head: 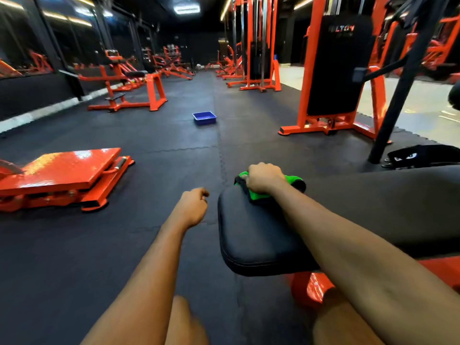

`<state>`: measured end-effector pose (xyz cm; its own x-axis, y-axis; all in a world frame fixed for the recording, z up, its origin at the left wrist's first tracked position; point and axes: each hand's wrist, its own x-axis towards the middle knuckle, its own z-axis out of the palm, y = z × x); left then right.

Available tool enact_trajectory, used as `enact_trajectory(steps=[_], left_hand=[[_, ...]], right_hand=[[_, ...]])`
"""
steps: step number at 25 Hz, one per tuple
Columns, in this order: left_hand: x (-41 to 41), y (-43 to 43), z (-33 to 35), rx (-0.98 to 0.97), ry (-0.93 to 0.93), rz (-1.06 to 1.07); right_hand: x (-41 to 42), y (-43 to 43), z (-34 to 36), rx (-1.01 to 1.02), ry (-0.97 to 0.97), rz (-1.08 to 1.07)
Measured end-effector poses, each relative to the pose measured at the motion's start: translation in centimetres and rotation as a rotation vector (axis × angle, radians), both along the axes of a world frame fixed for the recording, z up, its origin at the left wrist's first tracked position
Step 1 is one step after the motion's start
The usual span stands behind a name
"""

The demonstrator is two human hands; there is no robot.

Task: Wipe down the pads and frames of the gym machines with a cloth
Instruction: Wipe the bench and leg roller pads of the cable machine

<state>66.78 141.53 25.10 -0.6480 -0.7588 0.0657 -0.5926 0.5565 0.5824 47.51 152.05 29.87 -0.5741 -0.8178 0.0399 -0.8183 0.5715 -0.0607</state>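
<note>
Wipe under way: right hand (265, 179) bunched on the green cloth (258, 196) at the far end of the black pad (254, 245); left hand (193, 207) curled, holding nothing, just beside the pad's edge over the floor.
I judge the cloth light and limp, best gripped as a wad under the palm; pad looks soft vinyl, smooth, likely slick when damp; orange frame (313, 287) beneath looks rigid, not yet wiped as far as I can tell.

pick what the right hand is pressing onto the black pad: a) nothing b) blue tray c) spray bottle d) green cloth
d: the right hand grips a bunched green cloth at the far end of the black pad.
</note>
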Motion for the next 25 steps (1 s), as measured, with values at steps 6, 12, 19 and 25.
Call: enact_trajectory(steps=[6,12,19,25], left_hand=[[3.5,-1.0,0.4,-0.001,0.192,0.127],[5.6,-2.0,1.7,0.014,0.394,0.214],[4.1,-2.0,1.2,0.031,0.281,0.104],[-2.0,-2.7,1.8,0.056,0.195,-0.175]], right_hand=[[7.8,-2.1,-0.1,-0.015,0.08,0.208],[12.9,1.5,-2.4,-0.027,0.333,0.351],[12.1,-1.2,-1.6,0.04,0.054,0.114],[18.6,8.8,-4.0,-0.178,0.146,0.079]])
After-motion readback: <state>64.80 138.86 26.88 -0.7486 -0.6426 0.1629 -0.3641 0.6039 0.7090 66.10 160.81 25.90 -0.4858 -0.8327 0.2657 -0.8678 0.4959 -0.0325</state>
